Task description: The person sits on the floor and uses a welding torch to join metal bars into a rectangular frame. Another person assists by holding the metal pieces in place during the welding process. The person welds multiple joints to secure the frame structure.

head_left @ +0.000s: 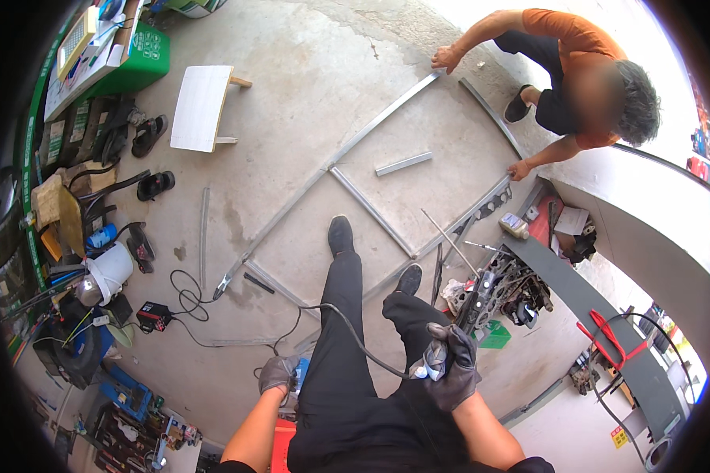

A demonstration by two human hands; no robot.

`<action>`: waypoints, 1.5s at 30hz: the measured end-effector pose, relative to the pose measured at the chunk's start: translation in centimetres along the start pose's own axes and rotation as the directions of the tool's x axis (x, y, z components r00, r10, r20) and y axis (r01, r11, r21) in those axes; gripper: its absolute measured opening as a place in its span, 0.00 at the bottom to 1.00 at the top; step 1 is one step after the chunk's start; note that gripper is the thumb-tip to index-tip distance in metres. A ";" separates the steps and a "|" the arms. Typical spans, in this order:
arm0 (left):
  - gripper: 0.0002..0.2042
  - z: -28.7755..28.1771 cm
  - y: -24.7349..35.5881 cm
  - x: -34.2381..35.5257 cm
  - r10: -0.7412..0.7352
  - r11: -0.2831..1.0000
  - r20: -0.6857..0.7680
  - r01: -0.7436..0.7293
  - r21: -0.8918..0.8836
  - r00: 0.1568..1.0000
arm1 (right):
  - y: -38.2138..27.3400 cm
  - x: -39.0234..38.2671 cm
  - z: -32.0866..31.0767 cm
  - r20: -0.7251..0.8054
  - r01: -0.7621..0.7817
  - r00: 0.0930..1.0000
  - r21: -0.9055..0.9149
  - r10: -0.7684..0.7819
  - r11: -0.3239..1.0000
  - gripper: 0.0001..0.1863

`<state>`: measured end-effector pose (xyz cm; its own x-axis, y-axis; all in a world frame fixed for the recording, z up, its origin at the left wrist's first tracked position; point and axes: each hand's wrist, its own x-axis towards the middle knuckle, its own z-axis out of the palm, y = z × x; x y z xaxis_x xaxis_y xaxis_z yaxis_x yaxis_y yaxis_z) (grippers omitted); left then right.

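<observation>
My right hand (pixel 454 364), in a dark grey glove, is raised over my right thigh. Its fingers are curled round the end of a black cable (pixel 355 334), where a grey and pale blue-white piece shows; its exact kind is unclear. My left hand (pixel 277 374), gloved too, is low beside my left leg, with curled fingers against a small blue object (pixel 300 370) partly hidden by the leg. On the floor ahead lies a frame of grey metal bars (pixel 292 197) with a crossbar (pixel 371 210). A clamp (pixel 222 285) sits at its left corner.
A co-worker in orange (pixel 568 35) crouches at the far right, hands on the frame's bars. A white-topped stool (pixel 201 109), loose bar (pixel 404 164), red-black cable box (pixel 154 317) and white bucket (pixel 112 268) stand or lie about. Metal parts (pixel 501 292) and a grey beam (pixel 599 315) are right.
</observation>
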<state>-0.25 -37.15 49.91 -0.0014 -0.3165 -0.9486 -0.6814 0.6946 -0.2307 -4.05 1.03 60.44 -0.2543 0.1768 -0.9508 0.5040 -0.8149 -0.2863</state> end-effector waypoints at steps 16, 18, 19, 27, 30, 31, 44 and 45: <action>0.17 -3.2 14.0 2.6 0.130 0.951 -0.121 -0.158 -0.265 0.984 | -7.1 9.8 2.2 -0.139 -0.233 0.946 0.338 0.293 0.912 0.19; 0.17 -1.9 17.8 0.3 0.117 0.947 -0.175 -0.163 -0.276 0.978 | -8.0 11.7 1.2 -0.130 -0.274 0.941 0.249 0.313 0.929 0.18; 0.17 -1.0 18.7 -0.4 0.083 0.925 -0.148 -0.131 -0.356 0.986 | -8.1 12.8 0.3 -0.114 -0.280 0.946 0.179 0.302 0.943 0.18; 0.21 2.9 24.4 -3.1 0.114 0.991 -0.359 -0.131 -0.024 0.926 | -12.4 15.2 -0.7 -0.093 -0.373 0.920 0.097 0.382 0.923 0.17; 0.22 2.1 26.6 -4.7 0.126 0.986 -0.338 -0.155 -0.059 0.933 | -12.1 15.7 -0.7 -0.077 -0.362 0.926 0.090 0.369 0.928 0.16; 0.22 1.7 26.5 -5.0 0.122 0.982 -0.310 -0.160 -0.100 0.943 | -11.9 15.7 -0.4 -0.085 -0.369 0.923 0.074 0.375 0.926 0.16; 0.32 -10.0 21.3 0.8 0.280 0.951 -0.358 -0.308 -0.022 0.891 | -2.7 13.1 8.0 -0.147 -0.130 0.970 0.357 0.193 0.925 0.19; 0.31 -11.0 21.5 1.1 0.292 0.947 -0.350 -0.320 -0.022 0.890 | -1.9 12.7 8.4 -0.162 -0.118 0.968 0.375 0.190 0.920 0.18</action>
<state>-22.98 -29.71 46.26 -0.4564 -0.3046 -0.8360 -0.6611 0.7449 0.0895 -15.20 0.16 49.93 -0.0170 0.1056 -0.9943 0.1844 -0.9770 -0.1070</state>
